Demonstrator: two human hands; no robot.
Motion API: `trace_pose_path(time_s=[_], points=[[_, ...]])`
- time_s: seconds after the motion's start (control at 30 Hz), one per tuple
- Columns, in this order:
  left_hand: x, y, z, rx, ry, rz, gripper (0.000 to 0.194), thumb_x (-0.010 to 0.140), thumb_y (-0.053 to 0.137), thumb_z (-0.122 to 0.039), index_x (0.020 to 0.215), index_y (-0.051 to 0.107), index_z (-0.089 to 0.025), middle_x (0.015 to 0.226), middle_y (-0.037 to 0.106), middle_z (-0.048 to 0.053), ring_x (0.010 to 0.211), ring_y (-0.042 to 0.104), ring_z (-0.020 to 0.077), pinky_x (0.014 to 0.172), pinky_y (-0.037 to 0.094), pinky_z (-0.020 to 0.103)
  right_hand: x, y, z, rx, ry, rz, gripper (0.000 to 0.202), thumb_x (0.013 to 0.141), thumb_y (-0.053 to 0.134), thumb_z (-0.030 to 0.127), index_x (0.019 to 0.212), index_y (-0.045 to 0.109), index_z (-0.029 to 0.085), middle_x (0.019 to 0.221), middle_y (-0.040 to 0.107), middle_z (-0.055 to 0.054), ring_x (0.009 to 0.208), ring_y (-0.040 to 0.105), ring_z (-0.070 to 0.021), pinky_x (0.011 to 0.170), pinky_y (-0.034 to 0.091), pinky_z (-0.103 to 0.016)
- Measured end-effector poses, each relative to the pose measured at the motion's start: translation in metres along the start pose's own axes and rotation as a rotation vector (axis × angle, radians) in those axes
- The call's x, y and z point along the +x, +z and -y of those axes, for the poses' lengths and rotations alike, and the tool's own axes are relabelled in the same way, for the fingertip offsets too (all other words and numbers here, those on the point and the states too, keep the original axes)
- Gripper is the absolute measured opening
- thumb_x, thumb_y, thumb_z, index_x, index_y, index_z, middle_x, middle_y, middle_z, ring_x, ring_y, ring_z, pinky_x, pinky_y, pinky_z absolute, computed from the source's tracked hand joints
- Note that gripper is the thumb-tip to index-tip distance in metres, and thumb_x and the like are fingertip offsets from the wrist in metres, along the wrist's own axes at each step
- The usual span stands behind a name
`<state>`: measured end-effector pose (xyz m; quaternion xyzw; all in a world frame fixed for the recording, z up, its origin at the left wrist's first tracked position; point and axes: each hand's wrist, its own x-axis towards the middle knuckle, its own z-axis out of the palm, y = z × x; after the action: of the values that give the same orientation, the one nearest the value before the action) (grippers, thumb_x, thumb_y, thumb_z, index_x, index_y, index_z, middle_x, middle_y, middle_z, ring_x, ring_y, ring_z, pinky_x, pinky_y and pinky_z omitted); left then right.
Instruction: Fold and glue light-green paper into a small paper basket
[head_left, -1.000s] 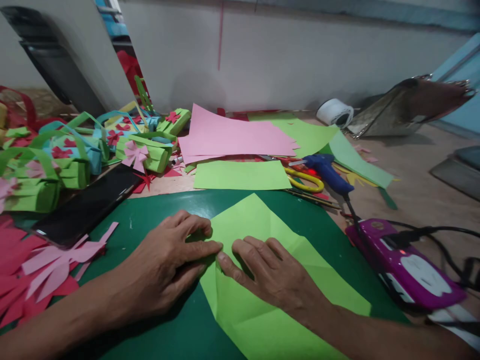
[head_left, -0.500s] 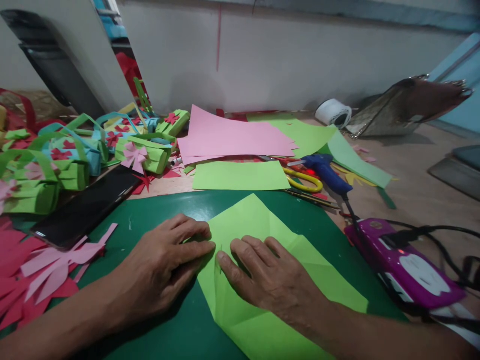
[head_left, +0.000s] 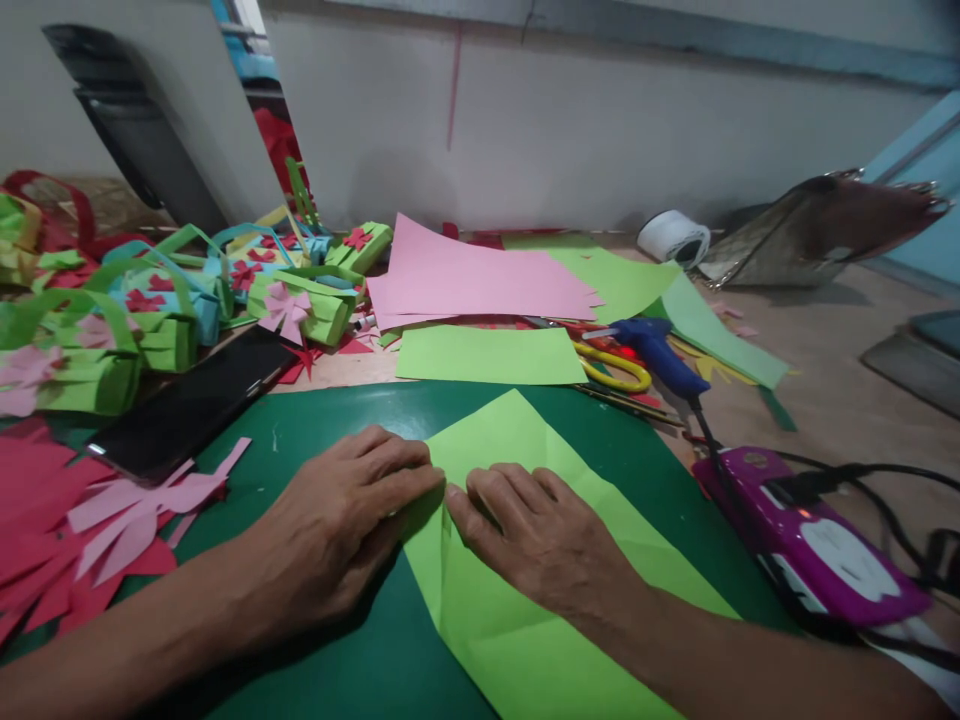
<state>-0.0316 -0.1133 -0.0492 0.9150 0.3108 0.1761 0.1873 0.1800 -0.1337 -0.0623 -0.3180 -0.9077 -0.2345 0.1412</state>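
Note:
A creased light green paper sheet [head_left: 517,600] lies on the dark green cutting mat [head_left: 315,420]. My left hand [head_left: 337,525] presses flat on the sheet's left corner, fingertips pointing right. My right hand [head_left: 536,535] lies palm down on the sheet's middle, its fingertips almost meeting those of the left hand. Both hands press the paper down along a fold; neither lifts it.
Paper baskets with flowers [head_left: 300,305] crowd the left. A black phone [head_left: 191,405] and pink and red cutouts [head_left: 112,515] lie at left. Pink sheets [head_left: 480,275], green paper [head_left: 487,355], yellow scissors [head_left: 615,365], a blue glue gun [head_left: 660,350], a purple power strip [head_left: 810,545] and a tape roll [head_left: 675,238] lie beyond and right.
Both hands slid slightly along the paper, the left fingertips closing onto the fold beside the right ones. The view shifted a little.

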Motion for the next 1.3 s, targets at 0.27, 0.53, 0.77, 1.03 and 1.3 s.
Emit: trace_pose_path(time_s=[0.27,0.53,0.77,1.03,1.3], points=[[0.002,-0.004,0.0,0.103,-0.02,0.098,0.041,0.081,0.044,-0.009,0.116,0.055,-0.026,0.108,0.051,0.009,0.084,0.042,0.0221,0.069,0.034,0.037,-0.004,0.003,-0.003,0.01,-0.014,-0.037,0.02,0.085,0.051,0.01,0.1,0.053,0.023,0.086,0.061,-0.001,0.077,0.054,-0.0158,0.062,0.037,-0.029],[0.001,-0.004,0.001,0.135,-0.035,0.104,0.033,0.086,0.043,-0.019,0.115,0.058,-0.028,0.107,0.05,0.008,0.087,0.043,0.0231,0.075,0.037,0.039,-0.009,0.001,0.002,0.25,0.198,0.028,0.019,0.092,0.035,0.016,0.097,0.054,0.016,0.087,0.066,-0.004,0.085,0.06,-0.0154,0.069,0.042,-0.027],[0.001,-0.004,0.003,0.177,-0.022,0.088,0.031,0.085,0.048,-0.019,0.112,0.059,-0.03,0.109,0.051,0.007,0.089,0.044,0.0226,0.073,0.036,0.035,-0.017,-0.002,-0.005,0.266,0.123,0.117,0.029,0.085,0.039,0.015,0.11,0.053,0.019,0.096,0.066,-0.005,0.091,0.06,-0.0179,0.071,0.045,-0.026],[0.001,-0.004,0.004,0.106,-0.036,0.074,0.035,0.08,0.053,-0.014,0.106,0.066,-0.034,0.108,0.051,0.007,0.091,0.044,0.0238,0.072,0.035,0.037,-0.028,0.004,-0.003,0.332,0.15,0.174,0.033,0.084,0.04,0.022,0.112,0.056,0.026,0.102,0.065,-0.006,0.089,0.061,-0.0211,0.07,0.047,-0.029],[-0.002,-0.006,0.006,-0.045,-0.039,0.041,0.032,0.081,0.051,-0.01,0.095,0.07,-0.031,0.106,0.053,0.006,0.091,0.046,0.021,0.077,0.037,0.038,-0.022,-0.006,-0.011,0.345,0.034,0.204,0.028,0.087,0.039,0.017,0.109,0.055,0.02,0.1,0.066,-0.004,0.09,0.06,-0.0172,0.073,0.046,-0.025]])
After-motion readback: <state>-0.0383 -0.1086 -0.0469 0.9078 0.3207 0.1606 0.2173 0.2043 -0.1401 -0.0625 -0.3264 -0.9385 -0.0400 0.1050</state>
